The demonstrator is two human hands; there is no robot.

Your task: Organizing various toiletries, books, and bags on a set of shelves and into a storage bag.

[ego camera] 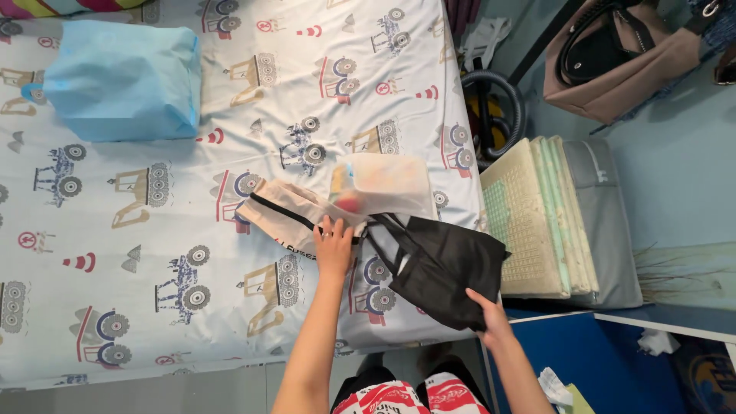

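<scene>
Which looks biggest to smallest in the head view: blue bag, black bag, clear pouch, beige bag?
1. Blue bag, clearly largest.
2. Black bag, held by the right hand.
3. Clear pouch and beige bag look alike; the beige bag is partly covered under the left hand, so unranked.

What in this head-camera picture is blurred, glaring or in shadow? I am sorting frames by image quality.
Head view: light is even and soft, with no harsh glare on the vehicle-print bedsheet. The translucent plastic bag looks slightly smeared, its contents hazy. The black fabric bag is dark and loses its fold detail. The left hand and right hand are reasonably sharp. Edges show mild wide-angle bending.
</scene>
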